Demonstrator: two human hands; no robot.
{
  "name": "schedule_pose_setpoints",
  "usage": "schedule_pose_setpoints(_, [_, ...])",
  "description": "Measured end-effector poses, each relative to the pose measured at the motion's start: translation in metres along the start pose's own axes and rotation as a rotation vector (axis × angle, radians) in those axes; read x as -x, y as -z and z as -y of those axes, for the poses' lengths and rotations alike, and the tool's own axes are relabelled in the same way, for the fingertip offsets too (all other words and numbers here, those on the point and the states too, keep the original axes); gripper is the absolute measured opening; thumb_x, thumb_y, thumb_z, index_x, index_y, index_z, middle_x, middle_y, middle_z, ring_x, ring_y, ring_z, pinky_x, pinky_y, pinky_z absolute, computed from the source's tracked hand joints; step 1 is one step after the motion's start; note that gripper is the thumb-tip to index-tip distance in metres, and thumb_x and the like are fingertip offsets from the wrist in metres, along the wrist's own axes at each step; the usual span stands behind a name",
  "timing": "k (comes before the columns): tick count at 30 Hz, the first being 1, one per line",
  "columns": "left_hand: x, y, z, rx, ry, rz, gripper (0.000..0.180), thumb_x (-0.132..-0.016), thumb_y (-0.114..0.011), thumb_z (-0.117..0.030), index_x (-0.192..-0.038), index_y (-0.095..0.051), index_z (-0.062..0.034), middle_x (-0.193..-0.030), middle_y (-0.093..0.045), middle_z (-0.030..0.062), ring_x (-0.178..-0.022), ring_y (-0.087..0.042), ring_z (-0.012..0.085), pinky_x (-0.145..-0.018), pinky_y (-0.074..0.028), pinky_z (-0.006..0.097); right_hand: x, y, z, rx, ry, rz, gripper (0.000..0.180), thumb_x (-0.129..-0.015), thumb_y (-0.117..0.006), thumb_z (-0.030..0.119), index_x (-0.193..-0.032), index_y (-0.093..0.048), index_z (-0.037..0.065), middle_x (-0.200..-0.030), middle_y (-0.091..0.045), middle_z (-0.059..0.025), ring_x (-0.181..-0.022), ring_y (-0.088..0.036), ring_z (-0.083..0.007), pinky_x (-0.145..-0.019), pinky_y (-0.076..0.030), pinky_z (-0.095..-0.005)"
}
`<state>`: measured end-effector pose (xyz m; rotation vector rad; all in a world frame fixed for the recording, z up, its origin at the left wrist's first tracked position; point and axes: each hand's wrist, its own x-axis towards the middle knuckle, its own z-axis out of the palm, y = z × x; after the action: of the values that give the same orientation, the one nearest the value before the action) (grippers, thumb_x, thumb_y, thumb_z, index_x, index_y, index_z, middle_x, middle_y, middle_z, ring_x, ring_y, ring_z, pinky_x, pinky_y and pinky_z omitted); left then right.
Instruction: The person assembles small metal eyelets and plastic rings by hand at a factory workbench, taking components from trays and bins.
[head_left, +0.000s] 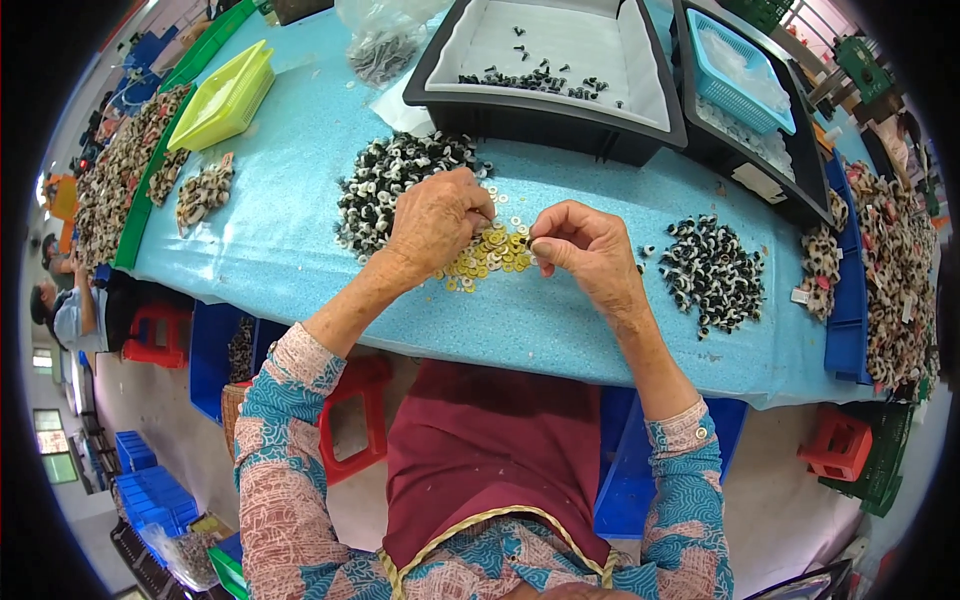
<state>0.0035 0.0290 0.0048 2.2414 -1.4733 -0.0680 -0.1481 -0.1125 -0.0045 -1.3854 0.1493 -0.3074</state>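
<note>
My left hand (440, 222) is closed, thumb and fingers bent together at the edge of a small pile of yellow and white ring washers (492, 254). What its fingertips hold, if anything, is hidden. To the right of that pile, my right hand (592, 255) pinches a small dark piece (531, 243) between thumb and forefinger; its exact kind is too small to tell. A large heap of black pegs with white rings (385, 185) lies beyond and left of my left hand. Another black-and-white heap (712, 275) spreads out right of my right hand.
A black tray (545, 118) with loose black pegs stands at the back, beside a dark bin holding a light-blue basket (785, 122). A yellow-green basket (222, 103) sits far left. Spotted plush pieces (893, 270) fill the right side. Blue cloth (290, 230) covers the table.
</note>
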Motion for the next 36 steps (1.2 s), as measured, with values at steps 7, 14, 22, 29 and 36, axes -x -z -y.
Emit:
schedule_pose_setpoints(7, [0.001,0.011,-0.012,0.415,0.1,-0.115,0.007,-0.073,-0.063,-0.004,-0.08,-0.061,-0.0039,-0.08,-0.057,0.0071,-0.068,-0.057,0.0249,-0.063,-0.046,0.035,-0.001,0.0,-0.001,-0.034,0.025,-0.034,0.013,-0.079,-0.066,0.004,-0.088,-0.059,-0.001,-0.074,-0.06,-0.0041,-0.063,-0.056,-0.0092,-0.058,-0.048,-0.0221])
schedule_pose_setpoints(14, [0.001,0.005,-0.003,0.071,-0.094,-0.176,0.01,-0.072,-0.065,-0.006,-0.081,-0.064,-0.0064,-0.082,-0.058,0.0052,-0.08,-0.055,0.0245,-0.071,-0.046,0.037,-0.003,0.0,-0.002,-0.009,0.025,-0.042,0.013,-0.079,-0.066,0.003,-0.09,-0.059,0.0,-0.075,-0.06,-0.0034,-0.063,-0.056,-0.0087,-0.058,-0.048,-0.0216])
schedule_pose_setpoints(22, [0.0,-0.001,0.004,0.02,-0.044,-0.049,0.01,-0.071,-0.064,-0.007,-0.081,-0.066,-0.0084,-0.078,-0.056,0.0066,-0.083,-0.053,0.0257,-0.074,-0.045,0.036,-0.003,-0.001,-0.002,0.001,0.016,-0.039,0.011,-0.08,-0.065,0.003,-0.089,-0.059,0.0,-0.075,-0.06,-0.003,-0.063,-0.055,-0.0085,-0.058,-0.047,-0.0213])
schedule_pose_setpoints(29, [0.001,0.009,-0.007,0.225,0.001,-0.135,0.007,-0.071,-0.063,-0.005,-0.078,-0.062,-0.0049,-0.078,-0.057,0.0076,-0.079,-0.053,0.0261,-0.073,-0.043,0.037,-0.003,-0.001,-0.002,-0.009,0.036,-0.034,0.012,-0.08,-0.065,0.003,-0.089,-0.059,0.0,-0.076,-0.06,-0.003,-0.064,-0.056,-0.0083,-0.058,-0.047,-0.0212])
schedule_pose_setpoints(36, [0.001,0.002,-0.004,-0.083,-0.042,-0.071,0.004,-0.068,-0.067,-0.007,-0.072,-0.067,-0.0082,-0.082,-0.058,0.0055,-0.086,-0.051,0.0248,-0.077,-0.044,0.036,-0.004,0.001,-0.005,0.006,0.049,-0.04,0.012,-0.08,-0.065,0.003,-0.089,-0.059,0.0,-0.076,-0.06,-0.0032,-0.063,-0.056,-0.0084,-0.057,-0.047,-0.0214])
